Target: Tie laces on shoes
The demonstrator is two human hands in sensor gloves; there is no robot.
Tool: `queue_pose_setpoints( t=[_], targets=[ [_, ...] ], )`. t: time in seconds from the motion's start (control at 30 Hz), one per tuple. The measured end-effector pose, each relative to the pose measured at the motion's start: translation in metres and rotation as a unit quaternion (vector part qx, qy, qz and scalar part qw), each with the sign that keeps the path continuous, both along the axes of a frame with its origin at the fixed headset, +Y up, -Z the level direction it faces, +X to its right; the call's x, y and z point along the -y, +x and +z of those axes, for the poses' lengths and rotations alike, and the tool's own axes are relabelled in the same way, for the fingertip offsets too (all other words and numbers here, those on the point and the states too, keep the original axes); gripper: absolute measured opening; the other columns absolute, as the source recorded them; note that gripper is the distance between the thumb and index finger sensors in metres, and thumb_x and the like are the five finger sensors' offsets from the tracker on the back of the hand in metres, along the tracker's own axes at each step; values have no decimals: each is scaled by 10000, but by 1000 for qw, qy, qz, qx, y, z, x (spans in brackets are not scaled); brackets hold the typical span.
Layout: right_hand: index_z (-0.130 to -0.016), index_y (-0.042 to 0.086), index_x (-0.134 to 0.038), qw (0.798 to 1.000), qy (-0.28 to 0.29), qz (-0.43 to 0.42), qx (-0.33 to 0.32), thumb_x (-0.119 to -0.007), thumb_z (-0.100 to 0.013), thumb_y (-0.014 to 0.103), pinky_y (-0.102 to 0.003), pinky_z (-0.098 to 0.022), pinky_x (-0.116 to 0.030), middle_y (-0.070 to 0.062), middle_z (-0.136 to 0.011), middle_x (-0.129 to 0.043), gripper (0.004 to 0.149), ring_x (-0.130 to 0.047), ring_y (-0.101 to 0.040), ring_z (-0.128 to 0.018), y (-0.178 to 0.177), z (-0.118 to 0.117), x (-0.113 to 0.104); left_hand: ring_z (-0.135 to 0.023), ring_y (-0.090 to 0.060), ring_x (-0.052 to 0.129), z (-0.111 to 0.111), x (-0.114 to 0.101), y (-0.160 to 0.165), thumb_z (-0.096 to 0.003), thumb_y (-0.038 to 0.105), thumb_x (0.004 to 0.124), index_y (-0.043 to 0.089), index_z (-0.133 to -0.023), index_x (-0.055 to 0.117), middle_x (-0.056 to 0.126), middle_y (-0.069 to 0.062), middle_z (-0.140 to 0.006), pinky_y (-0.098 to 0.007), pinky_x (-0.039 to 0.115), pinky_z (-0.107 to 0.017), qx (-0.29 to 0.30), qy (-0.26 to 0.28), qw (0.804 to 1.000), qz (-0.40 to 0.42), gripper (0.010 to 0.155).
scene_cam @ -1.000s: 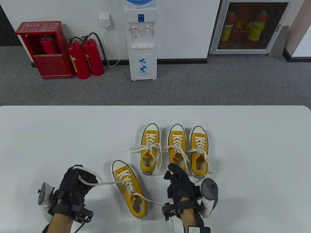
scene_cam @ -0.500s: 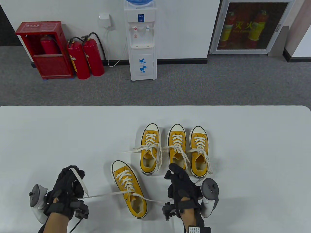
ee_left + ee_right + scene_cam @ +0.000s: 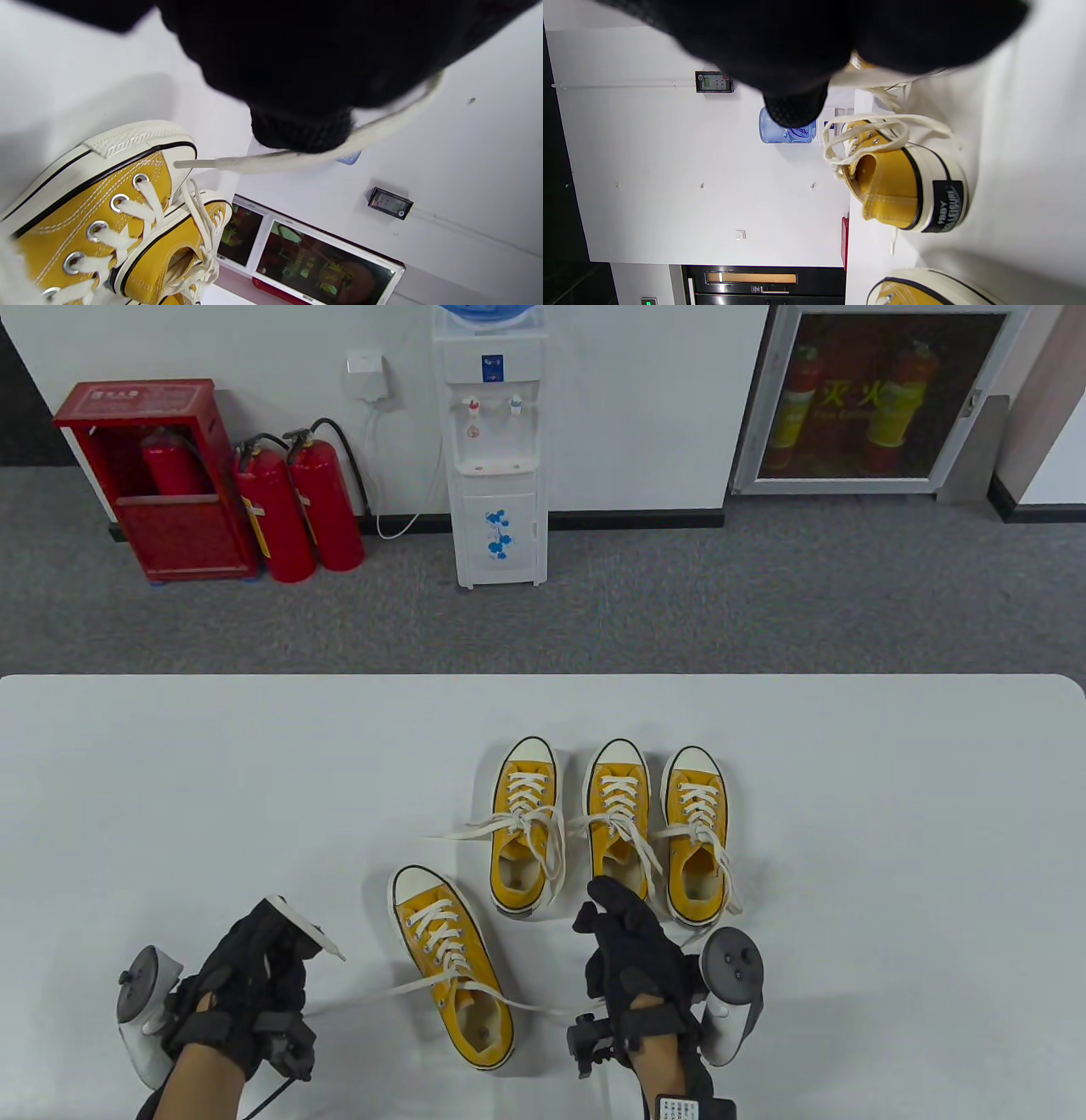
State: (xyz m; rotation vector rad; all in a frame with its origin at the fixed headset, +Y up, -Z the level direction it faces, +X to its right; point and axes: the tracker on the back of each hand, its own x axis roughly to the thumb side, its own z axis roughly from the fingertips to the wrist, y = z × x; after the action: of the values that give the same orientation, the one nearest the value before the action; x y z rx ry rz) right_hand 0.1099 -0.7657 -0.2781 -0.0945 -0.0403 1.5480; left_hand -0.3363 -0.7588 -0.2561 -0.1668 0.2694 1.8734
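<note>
Near shoe (image 3: 451,963) between hands; three shoes (image 3: 617,824) in row behind, on table (image 3: 170,780).

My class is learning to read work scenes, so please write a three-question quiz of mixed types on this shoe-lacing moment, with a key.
1. Multiple choice: how many yellow shoes are on the table? A two; B three; C four.
2. True or false: the near shoe stands in line with the row of three shoes behind it.
3. Fill in: the left hand holds one end of the near shoe's ____.

Key:
1. C.
2. False; it stands apart, nearer the person, its toe angled left.
3. Lace; it runs from the shoe's top eyelets to that hand, and the other end runs toward the right hand.
</note>
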Motion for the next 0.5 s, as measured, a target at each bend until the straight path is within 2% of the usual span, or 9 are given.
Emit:
queue_pose_setpoints(
  t=[0.1, 0.3, 0.5],
  targets=[
    [-966, 187, -711, 1000, 3, -1, -5, -748, -487, 307, -230, -119, -891, -9, -802, -878, 496, -938, 35, -146, -1, 0, 0, -32, -47, 1050, -1, 2, 4, -524, 524, 768, 287, -768, 889, 1092, -22, -702, -277, 922, -23, 13, -7, 1000, -9, 361],
    [-955, 190, -737, 999, 20, -11, -47, -755, -486, 327, -237, -114, -891, -1, -770, -908, 489, -940, 29, -138, -9, -1, -3, -198, -90, 1067, -4, 7, 19, -541, 491, 733, 225, -968, 732, 931, -99, -923, -309, 928, -150, 79, -19, 997, 1, 503],
    [-953, 196, -745, 991, 61, -5, -122, -754, -485, 356, -243, -122, -890, 18, -728, -922, 494, -936, 30, -137, -28, 1, -12, -407, -126, 1040, -7, 8, 44, -553, 567, 703, 241, -1074, 563, 746, -99, -1075, -340, 903, -317, 178, 26, 984, -3, 631]
  ],
)
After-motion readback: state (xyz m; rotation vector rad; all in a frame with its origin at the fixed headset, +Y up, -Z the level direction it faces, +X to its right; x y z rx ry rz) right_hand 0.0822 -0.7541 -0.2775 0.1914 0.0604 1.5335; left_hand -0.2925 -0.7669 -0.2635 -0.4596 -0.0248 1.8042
